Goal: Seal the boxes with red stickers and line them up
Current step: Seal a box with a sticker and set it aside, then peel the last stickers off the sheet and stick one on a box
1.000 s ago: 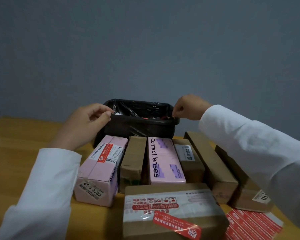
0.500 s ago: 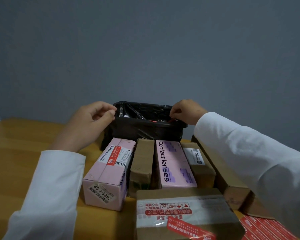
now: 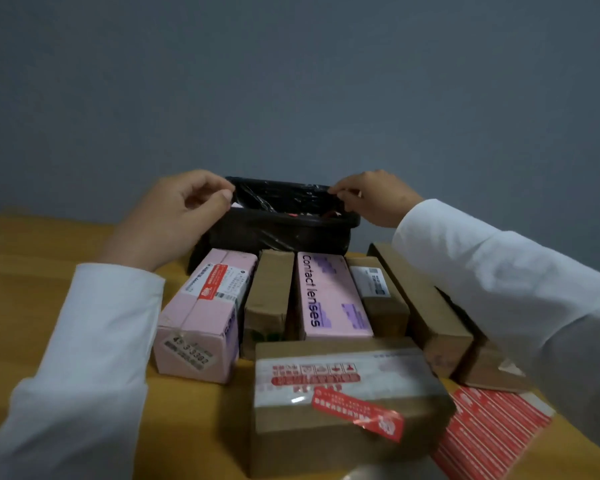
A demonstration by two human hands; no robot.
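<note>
Several boxes lie side by side on the wooden table: a pink box (image 3: 205, 317) with a red sticker, a brown box (image 3: 269, 299), a pink "Contact lenses" box (image 3: 329, 299), and more brown boxes (image 3: 420, 306) to the right. A larger brown box (image 3: 340, 403) with a red sticker lies nearest me. A sheet of red stickers (image 3: 489, 424) lies at the lower right. Behind the row stands a black bin with a black bag liner (image 3: 278, 216). My left hand (image 3: 174, 216) pinches the liner's left edge. My right hand (image 3: 374, 197) pinches its right edge.
The wooden table (image 3: 32, 271) stretches out to the left. A grey wall stands close behind the bin. My white sleeves cover part of the rightmost boxes.
Both hands have lifted the liner's far edge above the bin's rim. The view has shifted, so the boxes sit more to the right.
</note>
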